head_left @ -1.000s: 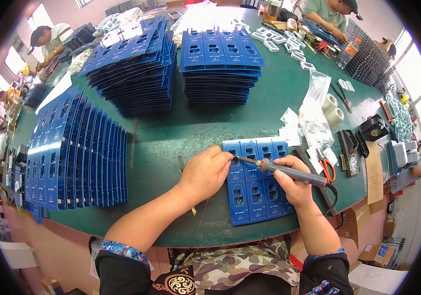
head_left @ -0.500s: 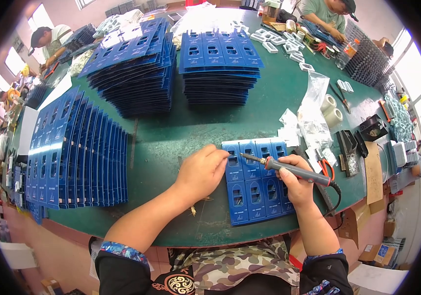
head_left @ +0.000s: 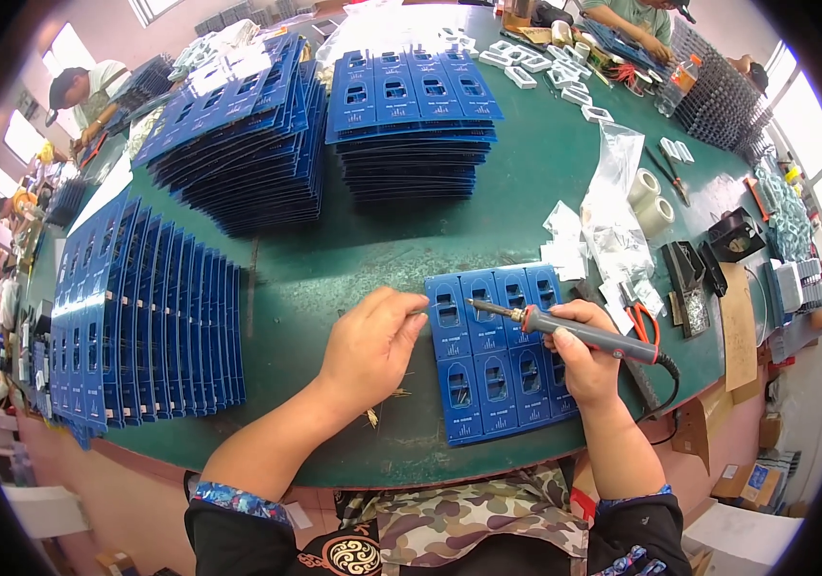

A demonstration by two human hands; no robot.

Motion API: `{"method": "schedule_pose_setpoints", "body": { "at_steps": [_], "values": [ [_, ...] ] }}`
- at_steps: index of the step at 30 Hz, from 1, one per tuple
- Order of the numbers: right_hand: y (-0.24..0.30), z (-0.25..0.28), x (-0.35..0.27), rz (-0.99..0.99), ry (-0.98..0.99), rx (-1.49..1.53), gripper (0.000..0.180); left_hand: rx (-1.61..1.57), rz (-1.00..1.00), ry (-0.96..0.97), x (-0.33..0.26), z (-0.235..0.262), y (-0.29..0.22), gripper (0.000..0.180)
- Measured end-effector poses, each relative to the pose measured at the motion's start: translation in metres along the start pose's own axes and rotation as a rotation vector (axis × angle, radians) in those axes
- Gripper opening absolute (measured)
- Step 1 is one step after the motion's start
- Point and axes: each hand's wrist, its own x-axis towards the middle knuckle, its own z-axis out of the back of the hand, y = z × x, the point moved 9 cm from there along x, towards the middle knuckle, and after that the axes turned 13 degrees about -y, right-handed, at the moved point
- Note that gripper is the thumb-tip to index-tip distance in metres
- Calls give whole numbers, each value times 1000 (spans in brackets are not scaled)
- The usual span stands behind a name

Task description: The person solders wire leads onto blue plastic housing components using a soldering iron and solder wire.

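Observation:
A blue circuit board panel [head_left: 511, 349] with rows of rectangular cutouts lies flat on the green table in front of me. My right hand [head_left: 585, 363] grips a soldering iron [head_left: 591, 338] with a grey handle, its bare metal tip pointing left above the panel's upper row. Just off the panel's upper left edge, my left hand [head_left: 370, 342] has thumb and forefinger pinched together. Whatever may be in that pinch is too small to make out.
Tall stacks of blue panels stand at the back [head_left: 228, 144], [head_left: 416, 125] and left [head_left: 147, 317]. To the right are a clear plastic bag [head_left: 612, 211], white rolls [head_left: 655, 216], orange-handled scissors [head_left: 643, 322] and a black fan [head_left: 735, 235]. Co-workers sit at the far corners.
My left hand has drawn back left, from over the panel's corner to beside its edge. The iron stays over the upper row, and the whole view has shifted slightly.

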Motion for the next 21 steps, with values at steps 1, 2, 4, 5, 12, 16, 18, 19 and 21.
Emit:
{"method": "schedule_pose_setpoints", "body": {
  "at_steps": [1, 2, 4, 5, 12, 16, 18, 19, 21],
  "values": [
    [2, 2, 1, 19, -13, 7, 20, -12, -1, -28, 1, 3, 1, 13],
    [3, 3, 1, 38, -25, 14, 20, -11, 1, -23, 1, 3, 3, 13],
    [2, 6, 1, 20, -58, 20, 20, -32, 39, -29, 1, 4, 7, 13],
    [2, 9, 1, 6, -88, 24, 20, -29, 42, -24, 2, 4, 8, 13],
    [3, 8, 3, 16, -54, 28, 22, -39, 65, -3, 2, 0, 15, 12],
    [0, 9, 3, 19, -47, -18, 23, -53, 124, 27, 1, -5, 20, 11],
    [-2, 8, 3, 29, -41, -48, 23, -40, 119, 62, -1, -11, 21, 10],
    [1, 5, 3, 72, -10, -93, 22, -28, 111, 95, -2, -16, 21, 10],
    [5, -1, 2, 127, 20, -156, 22, -18, 92, 112, 0, -19, 19, 9]
  ]
}}
